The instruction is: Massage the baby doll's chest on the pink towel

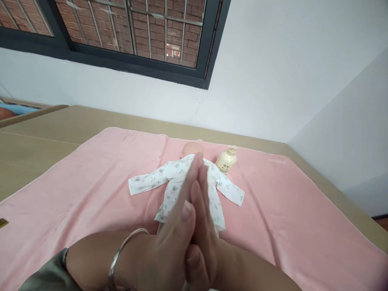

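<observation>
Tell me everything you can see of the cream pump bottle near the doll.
The cream pump bottle is small and pale yellow, plastic by its look, with a matching pump head on top and a dark printed label on its front. It stands slightly tilted on the pink towel, beside the doll, near its head. Neither hand touches it.

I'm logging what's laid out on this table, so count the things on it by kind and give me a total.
Pink towel: 1
Baby doll in a white printed garment: 1
Cream pump bottle: 1
Total: 3
Left hand and right hand, pressed palm to palm above the doll, are not counted.
</observation>
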The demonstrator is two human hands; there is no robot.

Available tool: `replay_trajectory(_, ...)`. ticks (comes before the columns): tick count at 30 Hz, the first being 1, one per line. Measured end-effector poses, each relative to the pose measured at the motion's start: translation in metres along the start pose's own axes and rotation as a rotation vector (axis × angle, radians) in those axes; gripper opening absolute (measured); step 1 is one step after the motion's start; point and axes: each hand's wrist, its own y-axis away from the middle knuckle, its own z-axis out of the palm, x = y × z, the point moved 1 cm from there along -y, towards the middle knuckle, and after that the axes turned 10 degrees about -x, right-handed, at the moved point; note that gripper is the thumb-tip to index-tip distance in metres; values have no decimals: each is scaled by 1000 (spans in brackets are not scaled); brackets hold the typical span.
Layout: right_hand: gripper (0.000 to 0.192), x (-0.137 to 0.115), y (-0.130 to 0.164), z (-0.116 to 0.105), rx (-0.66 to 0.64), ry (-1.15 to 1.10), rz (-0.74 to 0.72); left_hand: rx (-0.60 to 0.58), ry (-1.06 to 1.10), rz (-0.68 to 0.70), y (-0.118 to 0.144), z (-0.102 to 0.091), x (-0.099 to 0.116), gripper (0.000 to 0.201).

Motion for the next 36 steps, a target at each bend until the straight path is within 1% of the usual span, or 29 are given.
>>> replay_trajectory(1,75,-2,-1,1,-41,-33,-16,14,8,-21,-1,-3,2,56)
replay_trajectory(3,79,-5,-4,-3,-140,-132,-41,66,24,-52,-6,-8,4,59)
replay_trajectory(5,83,-2,-7,-13,-199,-237,-53,166,50,-31,-17,-14,3,66)
replay_trajectory(7,83,8,-8,-23,-147,-290,-21,297,77,22,-33,-19,-3,80)
replay_trajectory(9,79,27,-10,-31,-32,-251,68,365,48,67,-50,-25,-18,93)
replay_trajectory(10,78,38,-11,-33,11,-198,138,392,12,79,-57,-28,-28,100)
replay_trajectory(11,77,50,-12,-34,33,-128,220,406,-44,59,-64,-31,-41,103)
replay_trajectory(12,77,63,-14,-33,17,-52,318,405,-117,13,-69,-33,-56,104)
replay_trajectory(14,77,87,-16,-28,-70,90,482,402,-245,-82,-74,-38,-90,101)
replay_trajectory(17,72,114,-16,-15,-224,261,650,319,-319,-255,-75,-44,-141,82)
replay_trajectory(18,68,120,-15,-10,-266,309,680,313,-320,-285,-74,-46,-154,72)
replay_trajectory(20,64,130,-13,-4,-345,382,680,276,-325,-282,-72,-48,-172,56)
replay_trajectory(21,63,134,-12,-3,-383,399,656,268,-330,-272,-71,-48,-177,51)
replay_trajectory(23,61,143,-10,-4,-441,394,606,258,-349,-257,-68,-48,-180,47)
replay_trajectory(25,59,151,-11,-9,-445,366,609,257,-379,-258,-66,-47,-178,46)
replay_trajectory(28,59,155,-12,-12,-387,391,735,250,-431,-277,-65,-45,-174,45)
replay_trajectory(30,60,148,-13,-8,-364,477,821,252,-450,-288,-65,-45,-174,44)
replay_trajectory(31,60,143,-13,-5,-366,526,836,252,-453,-290,-65,-45,-175,43)
replay_trajectory(33,60,133,-13,3,-397,589,785,248,-456,-287,-65,-46,-177,41)
replay_trajectory(36,58,132,-13,6,-469,548,603,239,-467,-274,-66,-46,-180,38)
